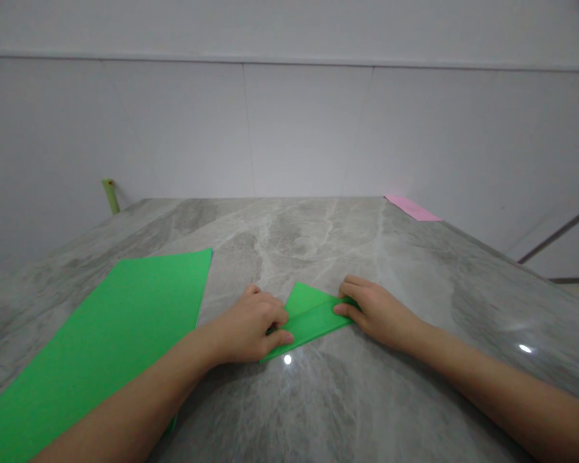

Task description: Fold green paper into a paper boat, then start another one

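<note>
A small folded piece of green paper (313, 317) lies on the grey table in front of me, with a pointed corner sticking up behind its long folded band. My left hand (258, 325) grips its left end, the thumb on top of the band and the fingers curled at the back edge. At the right end, my right hand (367, 307) pinches the paper between thumb and fingers. Parts of both ends are hidden under the hands.
Large green sheets of paper (125, 321) lie at the left, partly under my left forearm. A pink sheet (412, 208) rests at the far right table edge. The marble-patterned table (289, 235) meets a white wall (294, 128). A light green object (110, 195) stands beyond the far left edge.
</note>
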A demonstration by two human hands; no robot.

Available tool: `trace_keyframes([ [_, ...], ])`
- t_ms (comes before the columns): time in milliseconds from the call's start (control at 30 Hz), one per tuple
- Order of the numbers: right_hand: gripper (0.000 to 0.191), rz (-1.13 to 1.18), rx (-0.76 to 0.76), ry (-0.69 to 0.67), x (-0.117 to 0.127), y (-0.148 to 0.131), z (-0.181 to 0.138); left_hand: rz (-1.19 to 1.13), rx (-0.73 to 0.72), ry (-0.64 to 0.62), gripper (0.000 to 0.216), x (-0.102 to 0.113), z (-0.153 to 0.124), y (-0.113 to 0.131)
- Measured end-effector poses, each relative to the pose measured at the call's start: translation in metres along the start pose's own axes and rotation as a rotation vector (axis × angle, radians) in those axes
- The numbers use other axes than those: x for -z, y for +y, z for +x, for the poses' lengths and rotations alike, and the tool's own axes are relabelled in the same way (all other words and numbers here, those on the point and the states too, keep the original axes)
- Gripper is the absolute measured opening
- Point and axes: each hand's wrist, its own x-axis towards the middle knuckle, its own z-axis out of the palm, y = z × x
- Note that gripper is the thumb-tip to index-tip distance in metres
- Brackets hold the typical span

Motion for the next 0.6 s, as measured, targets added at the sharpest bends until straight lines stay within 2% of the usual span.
trace_keyframes([
  [300,0.019,0.035,0.006,0.004,-0.0013,0.0025,0.0015,-0.024,-0.046,-0.048,0.033,0.0093,-0.0029,-0.0042],
  [600,0.017,0.019,-0.033,-0.012,0.0008,-0.0019,0.0008,-0.062,-0.049,0.000,0.035,0.0052,-0.0032,-0.0075],
])
